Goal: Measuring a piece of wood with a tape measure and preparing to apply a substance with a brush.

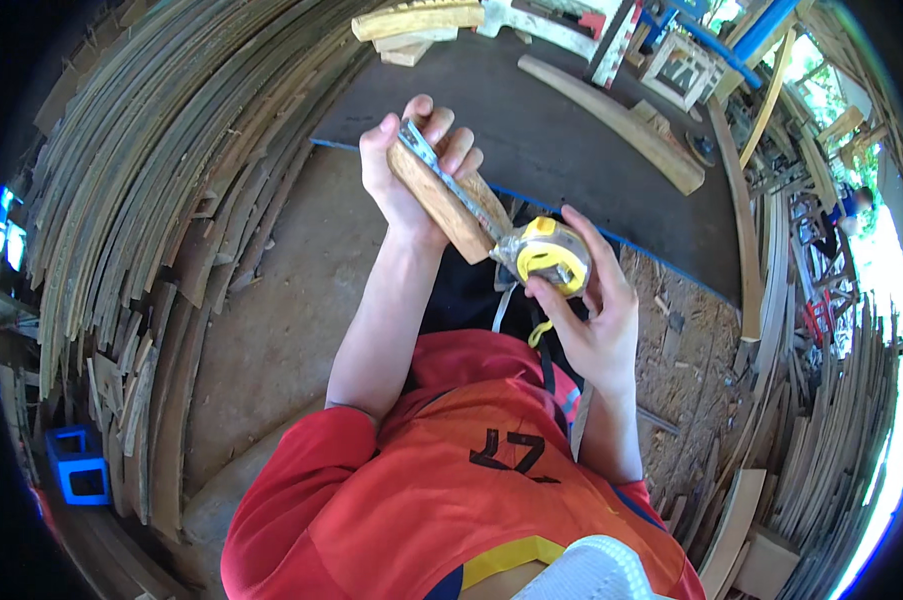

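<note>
My left hand point(416, 165) is closed around a short piece of wood point(441, 205), held slantwise in front of my chest. Along the wood's upper side lies the extended blade point(441, 165) of a tape measure, pinned under the left fingers near its far end. The tape measure's yellow and clear case point(553, 256) is gripped in my right hand point(601, 300), thumb below and fingers curled round its right side. Its mouth meets the lower right end of the wood. A yellow strap point(539, 333) dangles beneath the case.
A dark tabletop point(451, 85) with a blue edge stands ahead, bearing a long curved wooden piece point(621, 120) and wood offcuts point(416, 25). Tall stacks of wooden strips point(191, 120) line the left, with more strips point(831, 420) at right. A blue plastic stool point(77, 466) sits lower left.
</note>
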The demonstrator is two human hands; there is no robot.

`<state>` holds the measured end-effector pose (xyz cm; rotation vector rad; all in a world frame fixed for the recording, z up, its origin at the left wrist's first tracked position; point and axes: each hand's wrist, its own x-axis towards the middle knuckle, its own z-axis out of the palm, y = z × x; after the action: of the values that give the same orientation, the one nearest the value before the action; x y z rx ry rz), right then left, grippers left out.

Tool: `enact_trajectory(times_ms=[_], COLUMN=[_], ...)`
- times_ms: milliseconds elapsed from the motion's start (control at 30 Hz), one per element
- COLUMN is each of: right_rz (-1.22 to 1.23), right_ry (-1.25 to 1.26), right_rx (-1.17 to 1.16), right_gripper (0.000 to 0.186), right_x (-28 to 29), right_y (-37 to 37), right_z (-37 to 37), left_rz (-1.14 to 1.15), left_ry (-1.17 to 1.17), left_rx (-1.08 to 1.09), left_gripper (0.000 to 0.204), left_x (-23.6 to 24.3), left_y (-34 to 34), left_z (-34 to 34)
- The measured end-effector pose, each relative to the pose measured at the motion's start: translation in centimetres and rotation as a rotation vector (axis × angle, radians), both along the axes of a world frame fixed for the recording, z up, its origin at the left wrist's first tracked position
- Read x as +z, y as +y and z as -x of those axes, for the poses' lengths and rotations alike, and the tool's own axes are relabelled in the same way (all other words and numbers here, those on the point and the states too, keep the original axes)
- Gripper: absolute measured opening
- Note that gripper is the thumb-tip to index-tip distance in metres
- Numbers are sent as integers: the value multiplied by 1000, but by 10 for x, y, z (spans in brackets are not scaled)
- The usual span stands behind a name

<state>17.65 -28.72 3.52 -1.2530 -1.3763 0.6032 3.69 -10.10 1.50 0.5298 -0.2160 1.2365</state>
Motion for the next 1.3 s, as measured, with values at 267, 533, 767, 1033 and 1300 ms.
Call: enact_trajectory(times_ms=[267, 533, 767, 1033, 1300], right_rz=[-65, -34, 28, -8, -17], right_ry=[-118, -26, 40, -37, -67], right_rx=[-45, -58, -72, -81, -62], right_gripper=[67, 68, 66, 64, 66], right_x=[-5, -11, -10, -6, -4], right_y=[-4, -3, -3, -2, -1], right_z=[4, 5, 5, 2, -2], left_rz=[70, 127, 155, 159, 151], left_ry=[-14, 27, 59, 7, 30], left_rx=[42, 86, 107, 44, 69], left_gripper=[44, 43, 43, 44, 46], left_x=[-3, 0, -5, -12, -13], left_y=[0, -5, -7, -7, -8], left_z=[-3, -5, -9, -12, -12])
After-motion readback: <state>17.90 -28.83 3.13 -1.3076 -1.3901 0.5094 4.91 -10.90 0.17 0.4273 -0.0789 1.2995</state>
